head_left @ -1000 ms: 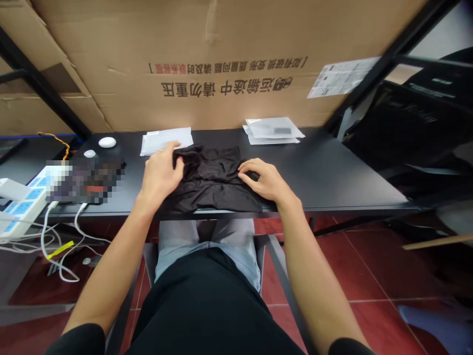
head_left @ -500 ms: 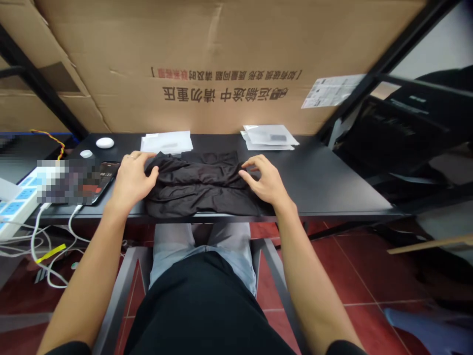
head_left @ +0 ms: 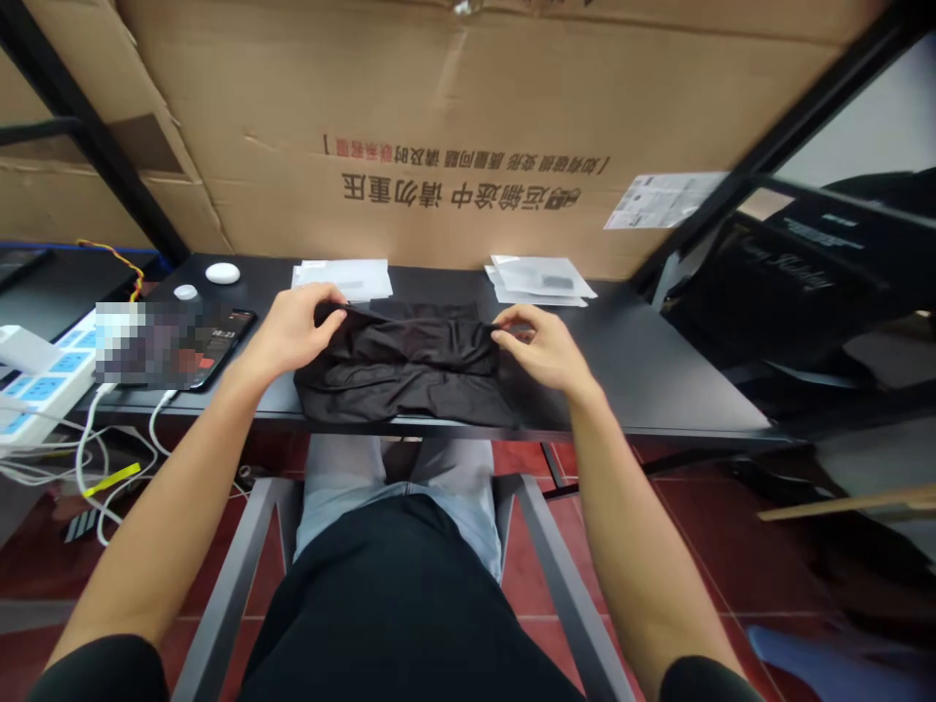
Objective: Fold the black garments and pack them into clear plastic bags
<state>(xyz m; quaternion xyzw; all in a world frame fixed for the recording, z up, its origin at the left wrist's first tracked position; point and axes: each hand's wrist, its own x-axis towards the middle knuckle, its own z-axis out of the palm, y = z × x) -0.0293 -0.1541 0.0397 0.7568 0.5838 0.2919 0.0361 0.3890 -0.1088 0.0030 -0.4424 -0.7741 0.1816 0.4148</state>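
A crumpled piece of black cloth [head_left: 409, 366] lies at the front edge of the black table, wrinkled across its middle. My left hand [head_left: 303, 327] pinches its far left part between thumb and fingers, lifting the fabric slightly. At the far right corner, my right hand [head_left: 537, 341] pinches the cloth with thumb and forefinger. Between the two hands the upper edge is drawn out sideways. Whether the cloth is a garment cannot be made out from its folds.
White paper packets [head_left: 355, 278] and more white packets [head_left: 541, 280] lie along the back, before a cardboard sheet [head_left: 468, 107]. To the left are a phone [head_left: 223, 341], a white oval case [head_left: 222, 273], a small white lid [head_left: 185, 292] and a power strip [head_left: 65, 366] with cables.
Both hands have closed on the cloth's far corners, where before their fingers were apart beside it. The far edge is now raised a little and pulled straighter. The camera view has shifted slightly.
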